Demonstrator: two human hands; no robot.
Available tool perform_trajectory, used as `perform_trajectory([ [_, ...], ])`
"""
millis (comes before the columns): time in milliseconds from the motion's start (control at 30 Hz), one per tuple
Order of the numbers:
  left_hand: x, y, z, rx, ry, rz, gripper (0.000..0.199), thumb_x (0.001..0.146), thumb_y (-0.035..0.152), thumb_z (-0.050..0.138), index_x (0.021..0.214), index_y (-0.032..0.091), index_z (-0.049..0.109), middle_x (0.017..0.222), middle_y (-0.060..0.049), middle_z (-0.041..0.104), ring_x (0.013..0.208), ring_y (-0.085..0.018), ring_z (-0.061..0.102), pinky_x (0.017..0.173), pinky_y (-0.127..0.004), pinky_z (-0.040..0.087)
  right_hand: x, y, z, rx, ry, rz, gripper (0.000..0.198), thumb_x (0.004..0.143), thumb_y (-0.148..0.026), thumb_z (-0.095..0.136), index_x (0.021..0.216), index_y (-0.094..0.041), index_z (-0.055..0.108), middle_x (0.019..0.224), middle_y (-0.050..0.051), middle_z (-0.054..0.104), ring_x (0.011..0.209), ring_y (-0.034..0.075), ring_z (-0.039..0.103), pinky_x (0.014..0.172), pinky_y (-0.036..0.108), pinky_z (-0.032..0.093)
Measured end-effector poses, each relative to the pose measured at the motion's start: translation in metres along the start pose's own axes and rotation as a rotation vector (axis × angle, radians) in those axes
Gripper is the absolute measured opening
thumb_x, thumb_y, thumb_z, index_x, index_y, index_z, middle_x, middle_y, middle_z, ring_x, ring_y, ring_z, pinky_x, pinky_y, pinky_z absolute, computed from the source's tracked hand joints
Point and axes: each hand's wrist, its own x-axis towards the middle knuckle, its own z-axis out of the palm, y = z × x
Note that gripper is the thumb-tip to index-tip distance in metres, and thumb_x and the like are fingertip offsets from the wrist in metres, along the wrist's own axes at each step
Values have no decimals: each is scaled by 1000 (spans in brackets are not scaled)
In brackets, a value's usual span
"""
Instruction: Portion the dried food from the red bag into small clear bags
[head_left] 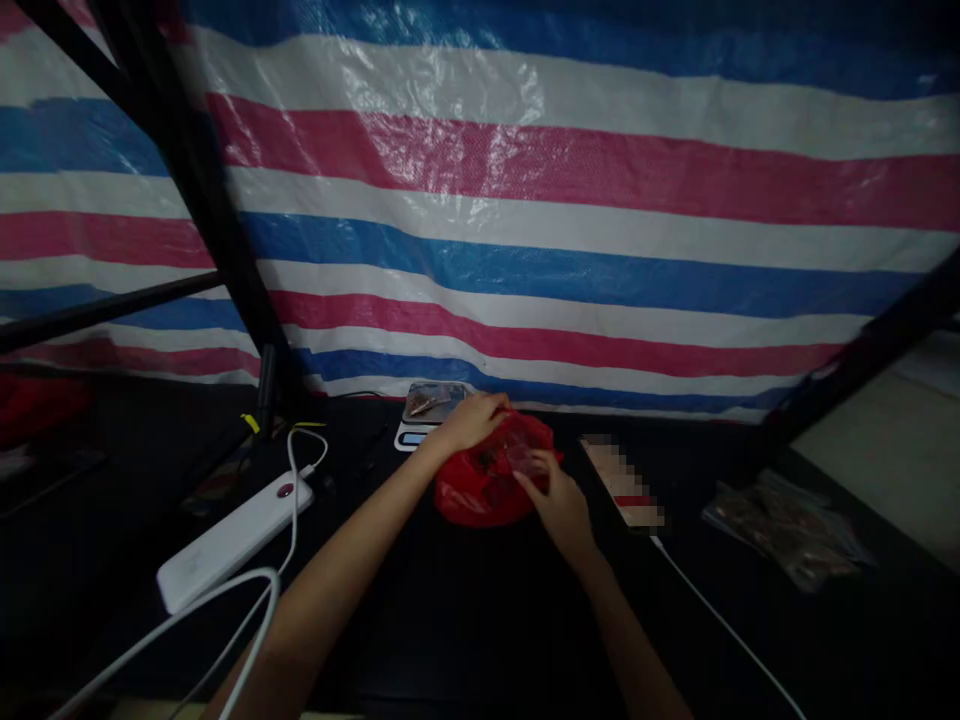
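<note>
A red plastic bag [480,500] stands on the black table with its mouth open and dark contents partly visible inside. My left hand [474,420] is closed on the bag's far left rim. At the bag's right side, my right hand [559,500] has its fingers pinched on a small clear plastic piece [523,458] over the opening; its exact kind is not clear. Just behind my left hand is a small digital scale [412,438] with a lit display. On its pan lies a small clear bag of brownish bits [426,400].
A white power bank [232,545] with white cables lies on the left. To the right are a phone [622,485] with a cable and several filled clear bags [791,525]. Black frame bars [225,240] and a striped plastic sheet [525,230] stand behind.
</note>
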Motion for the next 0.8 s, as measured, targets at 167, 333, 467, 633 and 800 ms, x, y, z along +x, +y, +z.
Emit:
perform_trajectory([
  [167,-21,-19,21,-6,55,-102,35,81,43,45,106,18,47,92,-6,60,83,-21,57,73,-29,41,2,3,6,-438,-23,-144,21,74,-34,56,91,-22,52,85,6,62,80,22,58,66,32,43],
  [333,-43,-35,36,120,-14,-259,42,79,51,44,96,14,55,90,-13,60,91,-28,55,79,-36,39,7,-19,11,-636,-124,-267,26,69,-20,61,94,-22,53,93,8,62,93,26,52,69,34,41],
  [467,-53,-32,44,159,-11,-233,31,83,41,41,86,15,58,96,-14,57,101,-28,50,85,-36,37,9,-25,12,-700,-183,-223,28,67,-17,62,94,-21,56,95,9,61,94,27,50,70,37,40],
  [633,-61,-18,54,184,31,-394,27,88,18,27,104,13,47,102,-15,57,94,-23,56,77,-32,42,9,-26,14,-742,-173,-208,25,68,-17,62,92,-21,58,97,10,60,94,27,49,71,37,37],
  [800,-58,-5,61,168,-15,-542,28,84,8,27,108,10,42,96,-17,60,89,-22,59,73,-29,42,9,-23,23,-765,-168,-188,18,75,-17,55,92,-21,59,94,8,61,92,24,49,73,36,32],
])
